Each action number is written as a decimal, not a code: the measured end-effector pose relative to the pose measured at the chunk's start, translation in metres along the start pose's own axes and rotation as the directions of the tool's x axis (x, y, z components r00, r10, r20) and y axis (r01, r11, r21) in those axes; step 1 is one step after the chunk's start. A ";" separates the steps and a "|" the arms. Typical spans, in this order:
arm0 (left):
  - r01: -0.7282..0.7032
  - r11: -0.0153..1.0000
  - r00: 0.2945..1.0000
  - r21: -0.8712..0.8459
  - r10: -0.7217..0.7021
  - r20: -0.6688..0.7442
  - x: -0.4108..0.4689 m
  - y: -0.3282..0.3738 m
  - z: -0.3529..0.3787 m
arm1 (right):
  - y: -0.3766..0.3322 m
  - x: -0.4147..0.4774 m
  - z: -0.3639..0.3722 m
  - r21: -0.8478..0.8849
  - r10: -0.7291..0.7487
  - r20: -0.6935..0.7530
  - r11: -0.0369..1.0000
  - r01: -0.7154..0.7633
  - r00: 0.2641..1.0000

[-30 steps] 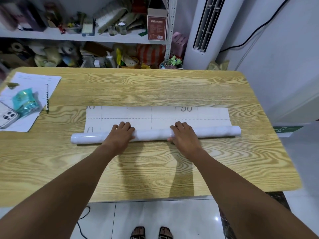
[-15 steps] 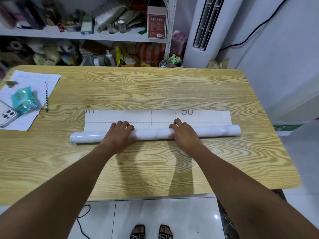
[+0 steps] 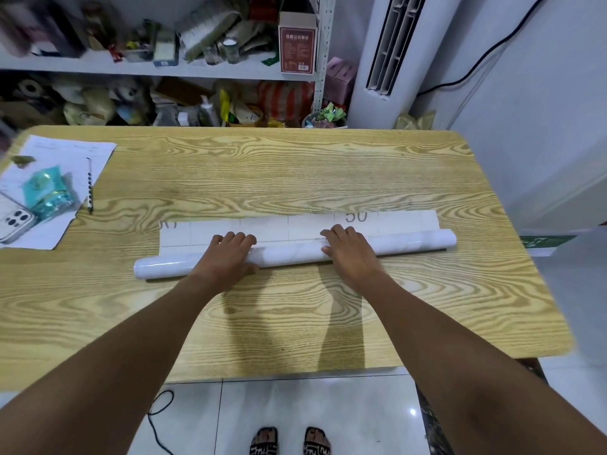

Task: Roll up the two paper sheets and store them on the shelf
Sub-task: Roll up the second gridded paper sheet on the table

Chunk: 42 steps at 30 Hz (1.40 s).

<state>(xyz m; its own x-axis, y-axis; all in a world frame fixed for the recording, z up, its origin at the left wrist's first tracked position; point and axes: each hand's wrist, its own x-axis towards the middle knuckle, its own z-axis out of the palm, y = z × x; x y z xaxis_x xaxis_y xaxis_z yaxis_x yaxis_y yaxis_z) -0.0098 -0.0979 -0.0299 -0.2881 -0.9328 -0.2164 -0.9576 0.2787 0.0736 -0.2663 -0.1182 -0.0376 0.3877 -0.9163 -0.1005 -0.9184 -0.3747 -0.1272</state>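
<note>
A long white paper roll (image 3: 292,254) lies across the wooden table (image 3: 295,172), running left to right. A narrow flat strip of the same paper sheet (image 3: 269,229), printed with grid lines and "50", sticks out beyond the roll on its far side. My left hand (image 3: 226,254) presses on top of the roll left of centre, fingers curled over it. My right hand (image 3: 348,249) rests on the roll right of centre in the same way. I cannot make out a second sheet apart from this one. The white shelf (image 3: 157,65) stands behind the table.
At the table's left edge lie a white printed page (image 3: 62,152), a pen (image 3: 89,188), a teal packet (image 3: 47,192) and a phone (image 3: 14,221). The shelf is crammed with boxes and bags. A white air conditioner (image 3: 387,54) stands to the right.
Both hands have pushed the roll away from me, so the flat strip beyond it has grown narrower. The roll sits slightly farther up the table.
</note>
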 end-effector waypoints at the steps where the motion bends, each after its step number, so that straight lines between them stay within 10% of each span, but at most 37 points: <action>1: -0.008 1.000 1.000 0.003 0.008 0.001 -0.001 -0.001 0.000 | 0.000 0.001 0.000 0.002 0.004 -0.002 1.000 -0.004 1.000; 42: 0.003 0.999 0.994 0.047 0.002 -0.110 0.002 -0.004 0.011 | -0.002 0.000 0.012 -0.114 -0.036 -0.110 0.993 0.023 0.993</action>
<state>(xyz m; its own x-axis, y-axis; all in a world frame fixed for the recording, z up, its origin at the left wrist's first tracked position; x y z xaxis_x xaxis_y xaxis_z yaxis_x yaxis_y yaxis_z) -0.0067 -0.0985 -0.0413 -0.2876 -0.9517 -0.1076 -0.9577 0.2864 0.0267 -0.2631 -0.1160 -0.0490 0.4091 -0.9124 0.0135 -0.9123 -0.4092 -0.0157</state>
